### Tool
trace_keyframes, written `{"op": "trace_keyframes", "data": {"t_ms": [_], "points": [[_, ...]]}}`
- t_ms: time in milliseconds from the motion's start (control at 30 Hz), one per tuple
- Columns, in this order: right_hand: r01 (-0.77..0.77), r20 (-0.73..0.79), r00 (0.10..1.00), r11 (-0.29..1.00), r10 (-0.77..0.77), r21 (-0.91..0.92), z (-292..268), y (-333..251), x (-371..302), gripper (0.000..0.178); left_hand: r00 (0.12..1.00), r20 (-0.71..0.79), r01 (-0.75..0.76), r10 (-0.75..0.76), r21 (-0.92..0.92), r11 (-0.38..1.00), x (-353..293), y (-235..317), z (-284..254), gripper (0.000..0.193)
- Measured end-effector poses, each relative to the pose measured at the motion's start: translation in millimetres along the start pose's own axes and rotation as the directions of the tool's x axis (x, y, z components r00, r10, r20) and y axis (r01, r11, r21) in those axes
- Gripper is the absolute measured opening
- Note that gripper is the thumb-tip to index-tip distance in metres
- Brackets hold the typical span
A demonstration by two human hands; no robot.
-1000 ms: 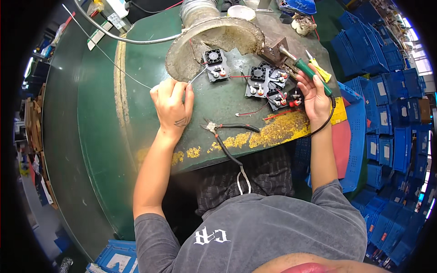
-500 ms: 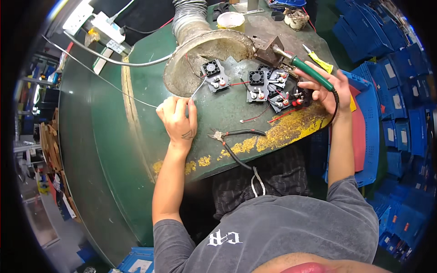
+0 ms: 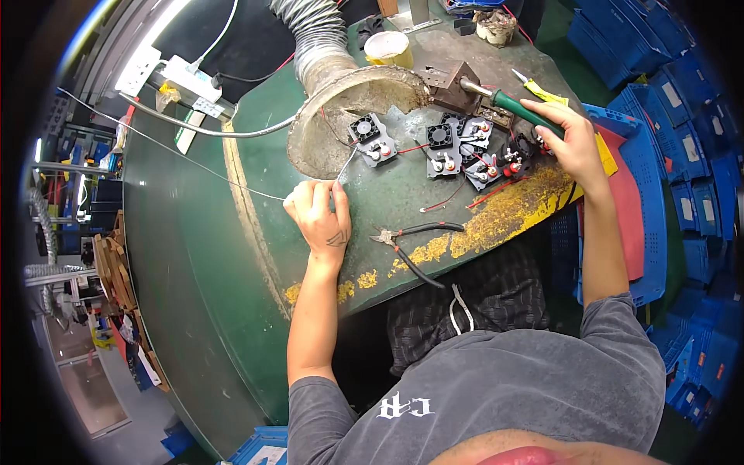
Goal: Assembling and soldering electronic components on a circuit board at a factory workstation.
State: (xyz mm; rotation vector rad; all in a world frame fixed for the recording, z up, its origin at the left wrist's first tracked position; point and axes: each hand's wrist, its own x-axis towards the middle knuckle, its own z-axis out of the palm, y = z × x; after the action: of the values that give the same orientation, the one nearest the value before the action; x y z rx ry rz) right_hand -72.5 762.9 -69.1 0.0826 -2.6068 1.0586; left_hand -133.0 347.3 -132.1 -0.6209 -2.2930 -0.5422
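Note:
Pinched in the fingers of my left hand (image 3: 322,221) is a thin grey solder wire (image 3: 346,165). Its short end points up to a grey plate with a small black fan (image 3: 363,129). From the other side of the hand, the wire runs off to the far left. My right hand (image 3: 580,151) is closed around the green handle of a soldering iron (image 3: 518,108), whose metal front rests at a rusty metal stand (image 3: 451,89). Between the hands lie several more fan plates (image 3: 443,163) with red and white terminals and red wires. Black-handled cutting pliers (image 3: 385,235) lie open near the table edge.
A flared fume hood (image 3: 306,147) on a ribbed duct (image 3: 322,46) stands behind the plates. Beside it is a yellow-white tub (image 3: 389,51). A grey flexible hose (image 3: 240,133) crosses at left. Blue crates (image 3: 651,209) line the right side. A power strip (image 3: 186,77) sits back left.
My right hand has gone from loosely spread fingers to a grip over the iron's handle. My left hand still pinches the solder wire. The whole view has shifted slightly.

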Motion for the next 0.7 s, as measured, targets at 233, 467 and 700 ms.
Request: {"op": "trace_keyframes", "data": {"t_ms": [233, 467, 700], "points": [[0.004, -0.077, 0.997, 0.987, -0.016, -0.159, 8.0, -0.7, -8.9, 0.041, 1.000, -0.015, -0.013, 0.013, -0.003, 1.000, -0.7, 1.0, 0.0, 0.005], [0.156, -0.249, 0.932, 0.914, -0.261, -0.374, 14.8, -37.2, -15.4, 0.035, 1.000, 0.020, 0.003, -0.003, -0.003, 1.000, -2.0, -2.1, -0.8, 0.007], [0.274, -0.297, 0.896, 0.937, -0.330, -0.215, 46.9, -68.1, -51.2, 0.028, 0.999, -0.022, -0.047, 0.047, -0.046, 0.998, 4.2, -2.2, -8.1, 0.004]]}}
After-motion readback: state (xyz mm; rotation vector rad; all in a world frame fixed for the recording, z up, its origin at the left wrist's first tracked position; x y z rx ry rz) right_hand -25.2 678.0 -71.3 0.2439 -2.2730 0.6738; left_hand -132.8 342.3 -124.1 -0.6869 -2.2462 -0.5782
